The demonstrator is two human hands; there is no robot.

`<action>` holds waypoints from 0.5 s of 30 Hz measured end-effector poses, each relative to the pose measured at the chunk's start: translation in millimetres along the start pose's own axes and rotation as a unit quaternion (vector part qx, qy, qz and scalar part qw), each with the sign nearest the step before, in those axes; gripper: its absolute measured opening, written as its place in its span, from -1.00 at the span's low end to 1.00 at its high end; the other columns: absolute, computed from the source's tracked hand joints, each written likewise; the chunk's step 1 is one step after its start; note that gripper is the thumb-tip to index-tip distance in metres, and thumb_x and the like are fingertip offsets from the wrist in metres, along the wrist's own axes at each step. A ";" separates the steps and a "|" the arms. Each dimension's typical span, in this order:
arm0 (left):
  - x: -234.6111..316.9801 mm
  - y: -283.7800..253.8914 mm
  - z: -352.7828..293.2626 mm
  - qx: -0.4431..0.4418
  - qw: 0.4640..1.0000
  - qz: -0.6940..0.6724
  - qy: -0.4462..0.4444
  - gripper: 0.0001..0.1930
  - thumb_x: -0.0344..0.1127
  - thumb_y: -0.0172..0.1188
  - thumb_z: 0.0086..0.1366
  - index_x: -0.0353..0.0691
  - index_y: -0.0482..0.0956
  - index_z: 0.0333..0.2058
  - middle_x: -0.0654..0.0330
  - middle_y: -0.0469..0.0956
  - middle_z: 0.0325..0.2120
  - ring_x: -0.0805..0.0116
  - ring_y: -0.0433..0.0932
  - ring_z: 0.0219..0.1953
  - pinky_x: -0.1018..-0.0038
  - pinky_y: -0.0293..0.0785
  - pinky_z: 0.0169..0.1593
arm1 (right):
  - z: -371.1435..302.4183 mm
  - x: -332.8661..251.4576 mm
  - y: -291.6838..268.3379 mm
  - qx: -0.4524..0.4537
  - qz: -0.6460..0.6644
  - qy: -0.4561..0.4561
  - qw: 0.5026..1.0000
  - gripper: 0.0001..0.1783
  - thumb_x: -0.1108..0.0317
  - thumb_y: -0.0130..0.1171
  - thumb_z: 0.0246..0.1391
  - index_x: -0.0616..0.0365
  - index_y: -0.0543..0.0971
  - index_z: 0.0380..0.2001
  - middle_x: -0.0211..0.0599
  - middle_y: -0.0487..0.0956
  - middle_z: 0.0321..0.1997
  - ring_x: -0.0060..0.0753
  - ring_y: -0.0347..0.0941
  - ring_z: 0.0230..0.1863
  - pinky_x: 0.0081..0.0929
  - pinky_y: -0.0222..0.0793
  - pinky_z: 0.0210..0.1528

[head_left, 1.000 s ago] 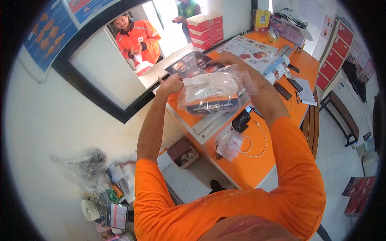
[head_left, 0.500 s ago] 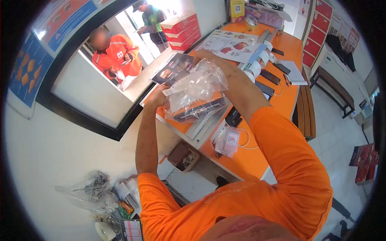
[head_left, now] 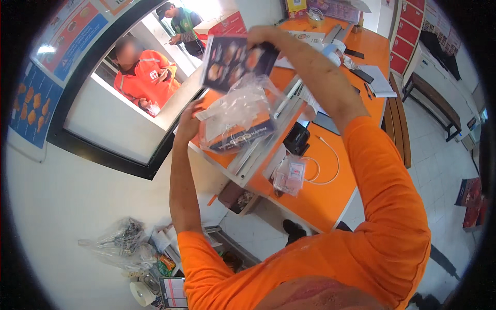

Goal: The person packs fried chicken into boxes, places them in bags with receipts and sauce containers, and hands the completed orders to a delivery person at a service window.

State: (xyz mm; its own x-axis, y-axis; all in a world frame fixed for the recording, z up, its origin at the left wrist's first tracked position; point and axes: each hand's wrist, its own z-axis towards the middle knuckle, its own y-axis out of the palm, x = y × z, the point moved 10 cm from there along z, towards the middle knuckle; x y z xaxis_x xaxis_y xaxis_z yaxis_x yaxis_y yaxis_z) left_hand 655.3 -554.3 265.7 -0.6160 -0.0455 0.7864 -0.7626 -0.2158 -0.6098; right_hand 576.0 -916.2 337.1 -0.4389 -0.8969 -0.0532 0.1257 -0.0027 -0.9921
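Note:
My right hand (head_left: 264,37) grips the top edge of a dark menu card (head_left: 233,61) with food pictures, which stands raised near the window side of the counter. In front of it, a clear plastic bag (head_left: 237,106) lies crumpled over a box (head_left: 250,135) with an orange top and a dark blue side. The box rests on the orange counter (head_left: 320,201). At the bag's left edge my left hand (head_left: 189,121) is closed, its fingertips partly hidden against the plastic.
Beyond the service window (head_left: 121,121) stand a person in an orange jacket (head_left: 147,77) and another in green (head_left: 181,23), near red boxes (head_left: 227,25). A black device (head_left: 296,138), phones (head_left: 326,123), a white cable (head_left: 336,160) and a notebook (head_left: 378,81) lie on the counter. A bin (head_left: 237,199) stands below.
The menu card has come up from lying flat to a raised position, with my right hand moving up and away. The view has shifted slightly; my left hand stays at the bag.

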 end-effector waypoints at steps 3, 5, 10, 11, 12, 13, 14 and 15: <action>26.3 -80.9 -84.5 0.393 0.908 0.013 0.144 -0.74 -0.37 0.14 0.41 -0.36 0.52 0.01 0.07 0.52 0.01 0.30 0.50 0.02 0.43 0.43 0.11 | -11.9 59.2 -27.1 -0.009 -0.023 0.021 0.999 -0.43 -0.06 0.47 -0.25 0.17 0.74 -0.26 -0.09 0.73 -0.27 -0.14 0.64 -0.30 -0.17 0.53 -0.18; 88.5 -63.2 -122.5 0.528 0.835 -0.033 0.153 -0.79 -0.38 0.09 0.40 -0.37 0.49 -0.07 0.06 0.51 -0.08 0.27 0.50 -0.03 0.39 0.43 0.08 | -30.0 154.2 -17.9 -0.038 -0.024 0.136 0.990 -0.43 -0.08 0.49 -0.27 0.13 0.76 -0.26 -0.09 0.74 -0.25 -0.16 0.64 -0.28 -0.17 0.54 -0.16; 263.7 70.7 -150.4 0.408 0.807 0.063 0.423 -0.81 -0.29 0.05 0.39 -0.31 0.43 -0.30 -0.05 0.53 -0.26 0.17 0.54 -0.20 0.25 0.49 -0.10 | -37.2 241.9 42.8 -0.116 -0.010 0.183 0.976 -0.29 -0.12 0.50 -0.32 0.01 0.74 -0.05 -0.15 0.66 0.11 -0.12 0.61 0.05 -0.10 0.47 0.10; 282.5 111.7 -114.1 0.280 0.870 0.076 0.398 -0.72 -0.23 0.07 0.40 -0.37 0.43 -0.11 -0.10 0.54 -0.13 0.09 0.56 -0.07 0.17 0.48 0.00 | -36.6 239.7 58.2 -0.113 0.017 0.207 0.972 -0.22 -0.16 0.51 -0.33 0.01 0.70 0.01 -0.14 0.62 0.18 -0.06 0.56 0.13 -0.04 0.43 0.16; 297.9 156.2 -80.2 0.151 0.918 0.086 0.357 -0.57 -0.18 0.09 0.41 -0.42 0.44 0.08 -0.15 0.54 0.00 0.02 0.57 0.06 0.10 0.47 0.10 | -39.0 246.6 71.0 -0.111 0.045 0.238 0.964 -0.14 -0.19 0.51 -0.34 0.00 0.67 0.08 -0.13 0.57 0.25 -0.01 0.51 0.22 0.01 0.38 0.23; 293.4 190.3 -34.3 0.101 0.962 -0.139 0.213 -0.40 -0.14 0.15 0.38 -0.38 0.30 0.27 -0.12 0.27 0.31 -0.01 0.31 0.35 0.10 0.29 0.31 | -40.3 267.2 70.2 -0.106 0.048 0.236 0.965 -0.14 -0.19 0.51 -0.34 0.00 0.67 0.08 -0.13 0.57 0.25 -0.01 0.51 0.22 0.01 0.38 0.23; 282.1 212.0 8.1 0.121 0.966 -0.192 0.123 -0.34 -0.13 0.18 0.35 -0.33 0.25 0.31 -0.08 0.14 0.37 0.00 0.18 0.42 0.10 0.21 0.36 | -45.0 297.4 65.3 -0.109 0.066 0.262 0.957 -0.07 -0.24 0.52 -0.35 -0.01 0.63 0.13 -0.08 0.54 0.28 0.03 0.47 0.26 0.08 0.33 0.27; 261.8 224.7 53.6 0.144 0.960 -0.240 0.030 -0.28 -0.11 0.22 0.32 -0.28 0.21 0.35 -0.04 0.02 0.44 0.01 0.05 0.49 0.10 0.12 0.41 | -46.1 316.4 55.1 -0.111 0.087 0.281 0.949 -0.01 -0.29 0.52 -0.37 -0.03 0.60 0.18 -0.04 0.50 0.32 0.06 0.43 0.31 0.15 0.29 0.31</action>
State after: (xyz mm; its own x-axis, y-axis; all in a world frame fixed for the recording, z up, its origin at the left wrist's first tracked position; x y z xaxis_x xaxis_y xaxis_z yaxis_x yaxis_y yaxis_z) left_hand 333.2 -667.0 339.8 -0.2246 0.1812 0.9574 -0.8806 -0.4585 -0.1198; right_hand 403.1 -1179.8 260.4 -0.8421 -0.4974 -0.2083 0.0765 0.2722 -0.9592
